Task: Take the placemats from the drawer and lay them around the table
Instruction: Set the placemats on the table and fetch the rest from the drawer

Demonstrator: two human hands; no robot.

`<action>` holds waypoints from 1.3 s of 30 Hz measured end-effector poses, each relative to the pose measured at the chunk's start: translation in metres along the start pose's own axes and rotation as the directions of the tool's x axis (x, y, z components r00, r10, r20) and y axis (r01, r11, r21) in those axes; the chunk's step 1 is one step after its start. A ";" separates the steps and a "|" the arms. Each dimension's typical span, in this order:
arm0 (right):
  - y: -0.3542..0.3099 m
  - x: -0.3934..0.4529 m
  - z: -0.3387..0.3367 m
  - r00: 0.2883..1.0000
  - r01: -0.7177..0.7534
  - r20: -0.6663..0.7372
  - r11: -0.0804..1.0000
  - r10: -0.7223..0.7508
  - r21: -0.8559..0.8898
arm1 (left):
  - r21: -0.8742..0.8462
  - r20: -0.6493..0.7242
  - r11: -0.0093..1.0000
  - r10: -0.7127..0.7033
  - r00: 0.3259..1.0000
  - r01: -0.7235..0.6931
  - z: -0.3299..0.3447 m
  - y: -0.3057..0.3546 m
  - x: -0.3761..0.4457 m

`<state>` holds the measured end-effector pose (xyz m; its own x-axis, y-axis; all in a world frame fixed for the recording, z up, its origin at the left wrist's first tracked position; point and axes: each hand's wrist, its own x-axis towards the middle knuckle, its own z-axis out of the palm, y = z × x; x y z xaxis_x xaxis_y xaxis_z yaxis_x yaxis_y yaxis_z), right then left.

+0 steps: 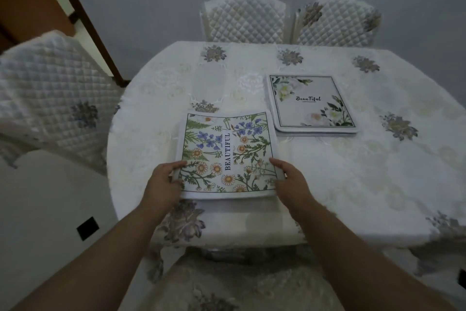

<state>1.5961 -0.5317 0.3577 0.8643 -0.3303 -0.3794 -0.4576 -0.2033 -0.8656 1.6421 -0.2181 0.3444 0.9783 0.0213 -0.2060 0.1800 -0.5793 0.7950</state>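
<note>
Both hands, left hand (164,182) and right hand (290,179), are pinching the wildflower placemat (227,154) by its near corners, laying it on the table (327,172) near-left of the white placemat (312,103); probably flattening and letting go next.

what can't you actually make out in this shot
- Head view: how many placemats lie under the white-flower placemat; only stacked edges show.
- What lies under the daisy placemat, which covers it.
- The left hand and right hand each have fingers hidden beneath that mat's edge.
- The small line under "Beautiful": too small.
- The drawer: out of frame.
- The table at its right end: cut off by the frame edge.
</note>
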 end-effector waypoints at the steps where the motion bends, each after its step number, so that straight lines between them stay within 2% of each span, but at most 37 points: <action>1: 0.005 -0.006 0.004 1.000 -0.014 -0.017 1.000 0.014 -0.017 | -0.004 0.026 1.000 -0.005 1.000 0.005 0.000 -0.008 -0.003; 5: 0.031 -0.029 0.012 0.991 -0.111 -0.087 0.988 0.102 -0.105 | -0.089 0.149 0.991 -0.090 0.985 0.104 0.003 -0.030 -0.014; 8: 0.048 -0.041 0.011 0.978 -0.168 -0.150 0.976 0.146 -0.141 | -0.087 0.219 0.987 -0.112 0.969 0.133 0.010 -0.039 -0.022; 15: 0.063 -0.042 0.000 0.968 -0.126 -0.239 0.972 0.076 -0.201 | -0.082 0.207 0.987 -0.118 0.971 0.138 0.018 -0.041 -0.029; 20: 0.074 -0.038 -0.005 0.976 -0.117 -0.211 0.952 0.058 -0.283 | -0.057 0.226 0.991 -0.103 0.969 0.118 0.020 -0.047 -0.028; 32: 0.083 -0.042 -0.004 0.977 -0.015 -0.200 0.905 -0.078 -0.426 | 0.093 0.188 0.994 0.038 0.981 -0.056 0.025 -0.041 -0.036; 35: 0.083 -0.041 -0.001 0.976 -0.012 -0.197 0.891 -0.088 -0.454 | 0.107 0.168 0.994 -0.006 0.986 -0.012 0.024 -0.038 -0.040; 37: 0.084 -0.039 0.002 0.972 -0.007 -0.198 0.833 -0.123 -0.553 | 0.147 0.133 0.989 -0.045 0.990 0.026 0.028 -0.036 -0.043; 39: 0.082 -0.041 0.006 0.956 -0.001 -0.204 0.692 -0.211 -0.722 | 0.374 0.078 0.926 0.022 0.997 -0.050 0.036 -0.032 -0.050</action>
<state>1.5250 -0.5292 0.3003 0.8802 -0.4610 -0.1130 -0.4685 -0.8058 -0.3621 1.5840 -0.2301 0.3084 0.9712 -0.0548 -0.2320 0.0797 -0.8426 0.5327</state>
